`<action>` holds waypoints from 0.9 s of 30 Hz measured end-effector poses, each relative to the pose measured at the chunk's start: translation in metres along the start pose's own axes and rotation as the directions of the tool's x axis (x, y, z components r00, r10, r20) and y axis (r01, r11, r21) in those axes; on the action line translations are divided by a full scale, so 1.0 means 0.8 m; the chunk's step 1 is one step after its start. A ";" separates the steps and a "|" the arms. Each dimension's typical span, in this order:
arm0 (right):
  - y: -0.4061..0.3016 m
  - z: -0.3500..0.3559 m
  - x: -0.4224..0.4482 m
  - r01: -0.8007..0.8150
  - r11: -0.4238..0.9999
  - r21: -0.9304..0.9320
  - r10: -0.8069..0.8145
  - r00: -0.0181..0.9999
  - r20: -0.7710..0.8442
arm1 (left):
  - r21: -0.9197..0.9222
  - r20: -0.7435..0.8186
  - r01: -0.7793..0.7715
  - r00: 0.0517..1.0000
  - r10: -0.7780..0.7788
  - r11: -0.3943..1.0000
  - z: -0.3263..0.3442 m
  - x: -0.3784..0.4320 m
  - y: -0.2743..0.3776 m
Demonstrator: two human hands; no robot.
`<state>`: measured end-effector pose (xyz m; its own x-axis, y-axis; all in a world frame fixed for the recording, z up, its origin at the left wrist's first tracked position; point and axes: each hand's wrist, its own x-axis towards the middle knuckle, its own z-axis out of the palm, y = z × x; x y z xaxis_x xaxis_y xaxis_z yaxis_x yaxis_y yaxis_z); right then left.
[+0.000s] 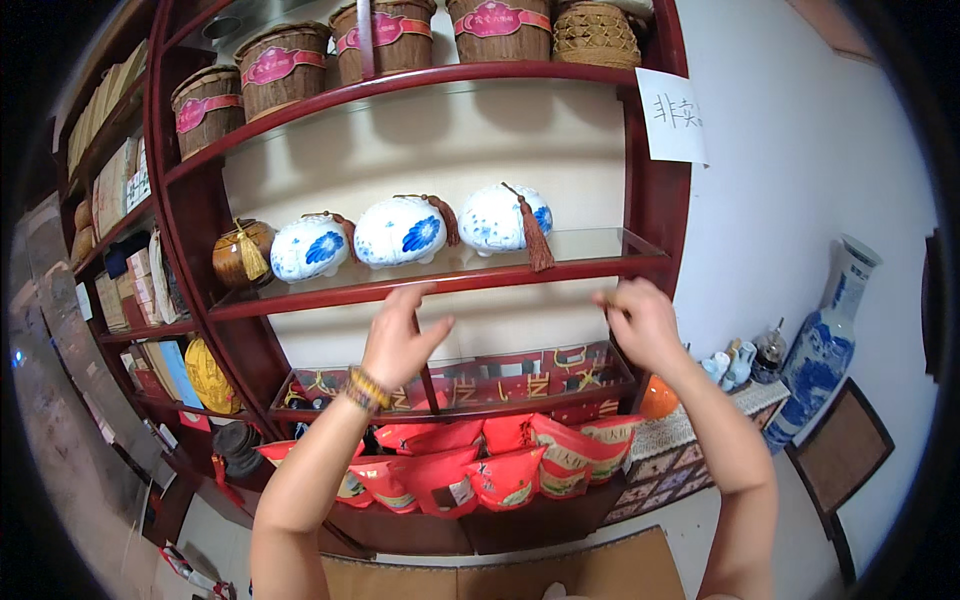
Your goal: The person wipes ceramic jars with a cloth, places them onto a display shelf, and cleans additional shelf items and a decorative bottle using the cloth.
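Both my hands are raised before a dark-red wooden shelf unit (442, 283). My left hand (401, 336) is just below the front edge of the middle shelf, thumb apart from the fingers, holding nothing. Farther right, my right hand (641, 319) is near that shelf's right end, fingers curled; whether something small is pinched in them is unclear. On the glass shelf stand three white ceramic jars with blue flowers and brown tassels: a left jar (307, 251), a middle jar (397, 234) and a right jar (491, 217). A brown glazed jar (231, 253) with a gold tassel stands left of them.
Bark-covered tubs (502, 41) and a woven basket (596, 37) fill the shelf above. Red packets (439, 480) are piled below. At right are a paper sheet with handwriting (671, 139), an orange pot (660, 396), a tall blue-and-white vase (821, 345) and a chair (844, 450).
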<state>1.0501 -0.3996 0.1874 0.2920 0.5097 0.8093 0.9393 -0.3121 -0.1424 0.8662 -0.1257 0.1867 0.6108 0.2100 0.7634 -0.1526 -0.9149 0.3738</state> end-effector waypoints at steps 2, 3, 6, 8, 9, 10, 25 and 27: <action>0.022 0.018 0.070 -0.042 0.999 -0.013 0.042 0.999 0.014 | 0.082 -0.060 0.022 0.998 -0.017 0.996 0.026 0.049 -0.007; 0.033 0.030 0.101 -0.134 0.990 0.047 0.131 0.990 0.055 | 0.127 -0.079 0.038 0.996 -0.028 0.991 0.037 0.071 -0.010; 0.027 0.048 0.174 -0.130 0.985 -0.112 0.151 0.967 0.205 | 0.161 -0.083 0.080 0.994 -0.067 0.984 0.071 0.111 -0.016; 0.022 0.066 0.200 -0.142 0.928 -0.344 0.256 0.915 0.313 | 0.168 -0.130 0.057 0.991 -0.035 0.984 0.091 0.129 -0.017; 0.027 0.073 0.205 -0.138 0.932 -0.334 0.248 0.916 0.315 | 0.179 -0.133 0.061 0.990 -0.037 0.982 0.094 0.136 -0.020; 0.030 0.080 0.210 -0.099 0.941 -0.324 0.203 0.931 0.304 | 0.193 -0.111 0.091 0.991 -0.070 0.977 0.094 0.143 -0.022; 0.182 0.044 0.242 -0.444 0.866 0.228 0.239 0.771 0.591 | -0.130 0.182 0.300 0.944 -0.275 0.945 0.121 0.195 -0.073; 0.181 0.060 0.234 -0.679 0.566 0.467 0.267 0.687 0.676 | -0.149 0.210 0.426 0.896 -0.392 0.893 0.125 0.206 -0.072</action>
<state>1.2498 -0.3107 0.2910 0.5728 0.8088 0.1328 0.4174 -0.1484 -0.8965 1.0533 -0.0728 0.2379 0.7703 0.4741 0.4265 0.0078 -0.6757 0.7371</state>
